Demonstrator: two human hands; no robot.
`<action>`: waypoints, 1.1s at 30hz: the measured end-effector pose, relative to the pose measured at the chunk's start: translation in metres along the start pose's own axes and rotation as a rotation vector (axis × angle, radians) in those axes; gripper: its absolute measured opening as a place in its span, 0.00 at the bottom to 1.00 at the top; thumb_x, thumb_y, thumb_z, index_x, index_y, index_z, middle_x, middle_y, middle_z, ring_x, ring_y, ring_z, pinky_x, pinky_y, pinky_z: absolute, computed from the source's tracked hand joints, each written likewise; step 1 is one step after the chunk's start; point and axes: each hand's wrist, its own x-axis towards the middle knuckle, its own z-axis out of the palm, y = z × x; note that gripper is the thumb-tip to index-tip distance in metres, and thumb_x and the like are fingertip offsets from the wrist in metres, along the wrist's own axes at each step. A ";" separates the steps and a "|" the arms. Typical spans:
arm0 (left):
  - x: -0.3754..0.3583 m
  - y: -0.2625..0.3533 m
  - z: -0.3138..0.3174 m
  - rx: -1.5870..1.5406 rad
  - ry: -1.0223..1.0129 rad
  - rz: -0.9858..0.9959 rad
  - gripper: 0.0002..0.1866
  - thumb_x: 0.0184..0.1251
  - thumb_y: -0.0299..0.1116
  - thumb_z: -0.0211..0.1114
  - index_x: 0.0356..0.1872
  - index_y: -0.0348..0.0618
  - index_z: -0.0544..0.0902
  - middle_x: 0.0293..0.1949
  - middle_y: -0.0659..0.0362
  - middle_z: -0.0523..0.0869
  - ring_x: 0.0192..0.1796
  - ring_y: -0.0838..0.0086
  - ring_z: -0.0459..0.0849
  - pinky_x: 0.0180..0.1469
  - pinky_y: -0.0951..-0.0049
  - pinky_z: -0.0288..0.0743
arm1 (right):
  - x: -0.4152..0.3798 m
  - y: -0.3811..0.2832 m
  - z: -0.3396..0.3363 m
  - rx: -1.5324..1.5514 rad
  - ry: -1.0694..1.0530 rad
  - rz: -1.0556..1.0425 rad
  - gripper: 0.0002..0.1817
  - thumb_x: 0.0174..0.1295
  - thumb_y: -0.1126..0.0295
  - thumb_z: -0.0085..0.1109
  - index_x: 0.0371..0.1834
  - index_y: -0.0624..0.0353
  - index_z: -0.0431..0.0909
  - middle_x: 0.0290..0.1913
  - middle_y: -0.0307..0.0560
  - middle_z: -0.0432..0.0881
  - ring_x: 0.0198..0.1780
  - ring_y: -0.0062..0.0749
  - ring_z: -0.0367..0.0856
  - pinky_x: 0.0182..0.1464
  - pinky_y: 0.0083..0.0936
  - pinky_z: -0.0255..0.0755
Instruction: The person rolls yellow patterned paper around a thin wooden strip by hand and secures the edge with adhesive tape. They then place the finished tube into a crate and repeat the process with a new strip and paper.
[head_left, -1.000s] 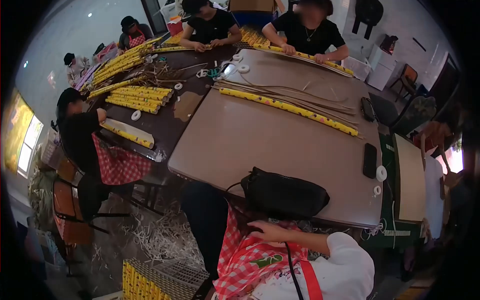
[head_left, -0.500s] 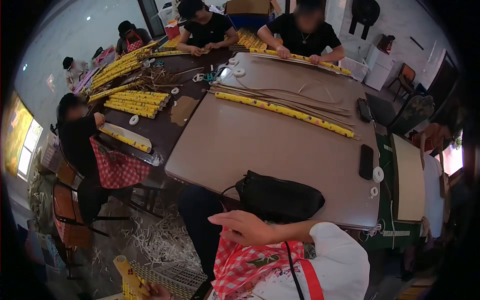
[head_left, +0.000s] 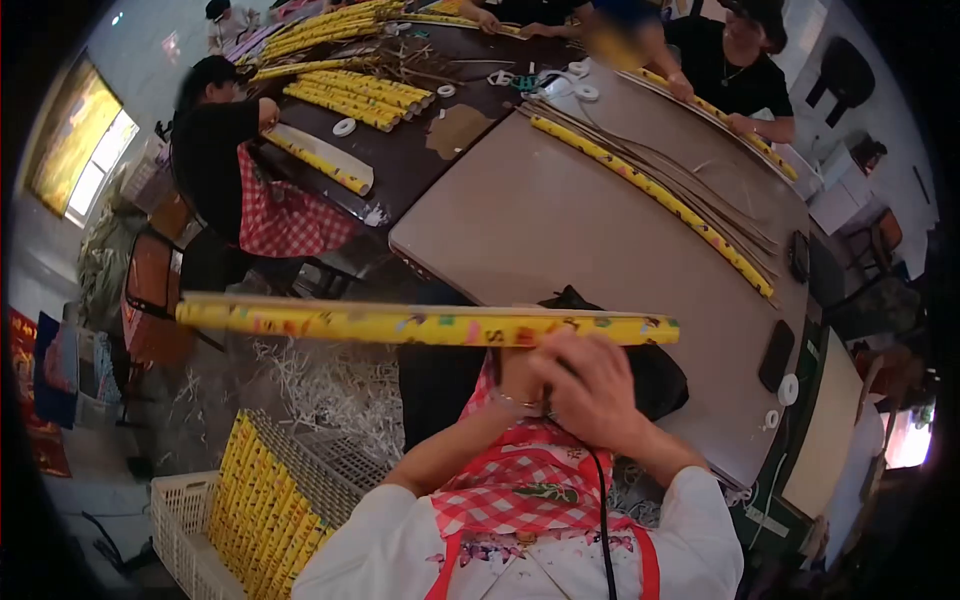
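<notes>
A long yellow printed paper tube lies crosswise before me, above my lap and the near table edge. My left hand is closed on it from below near its middle, the fingers partly hidden behind the tube and my other hand. Just to the right, my right hand has its bent fingers against the tube's lower edge, slightly blurred, and overlaps the left hand. A black pouch lies on the table behind my right hand, partly covered.
Another yellow tube lies on the brown table beside thin brown strips. A phone and white tape rolls are at the right edge. Low left, a cream basket holds several tubes. Shredded paper covers the floor. Several people work around the tables.
My left hand has come up from the basket at lower left with a yellow tube. My right hand has moved right and up to meet it. The view has shifted.
</notes>
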 end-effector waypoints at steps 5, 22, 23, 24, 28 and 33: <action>0.008 0.007 0.100 -0.574 -0.024 -0.587 0.12 0.54 0.25 0.68 0.40 0.37 0.79 0.38 0.61 0.83 0.39 0.78 0.82 0.40 0.77 0.77 | -0.042 0.045 -0.053 -0.346 -0.179 0.378 0.28 0.43 0.77 0.61 0.53 0.58 0.70 0.51 0.48 0.72 0.51 0.46 0.72 0.56 0.41 0.63; 0.019 -0.081 0.223 -0.936 -0.367 -1.320 0.08 0.60 0.33 0.65 0.38 0.43 0.79 0.36 0.60 0.82 0.34 0.78 0.81 0.32 0.82 0.73 | -0.161 0.156 -0.079 -0.470 -0.164 0.629 0.25 0.41 0.80 0.63 0.48 0.54 0.77 0.43 0.44 0.74 0.46 0.44 0.74 0.49 0.36 0.67; 0.021 -0.072 0.218 -0.943 -0.361 -1.394 0.08 0.63 0.32 0.63 0.40 0.41 0.79 0.39 0.59 0.81 0.37 0.75 0.82 0.37 0.80 0.76 | -0.171 0.161 -0.077 -0.469 -0.145 0.629 0.25 0.41 0.80 0.63 0.48 0.54 0.77 0.43 0.44 0.74 0.46 0.44 0.74 0.49 0.36 0.67; 0.025 -0.064 0.213 -0.949 -0.355 -1.465 0.09 0.65 0.32 0.60 0.42 0.39 0.78 0.41 0.57 0.81 0.41 0.72 0.84 0.42 0.78 0.79 | -0.180 0.168 -0.076 -0.468 -0.125 0.628 0.25 0.40 0.80 0.63 0.47 0.54 0.77 0.43 0.45 0.74 0.46 0.44 0.74 0.49 0.36 0.67; 0.044 -0.024 0.171 -0.808 -0.836 -1.078 0.16 0.69 0.31 0.57 0.54 0.36 0.74 0.49 0.55 0.81 0.47 0.68 0.84 0.48 0.74 0.80 | -0.211 0.186 -0.078 -0.504 -0.128 0.684 0.25 0.40 0.81 0.62 0.47 0.53 0.77 0.43 0.46 0.74 0.46 0.44 0.74 0.50 0.37 0.67; 0.119 -0.079 0.100 0.471 -0.686 0.334 0.13 0.59 0.24 0.59 0.46 0.39 0.81 0.45 0.52 0.83 0.47 0.58 0.81 0.51 0.66 0.75 | -0.236 0.202 -0.081 -0.448 -0.168 0.728 0.25 0.39 0.83 0.62 0.46 0.55 0.77 0.44 0.46 0.74 0.47 0.45 0.73 0.52 0.38 0.67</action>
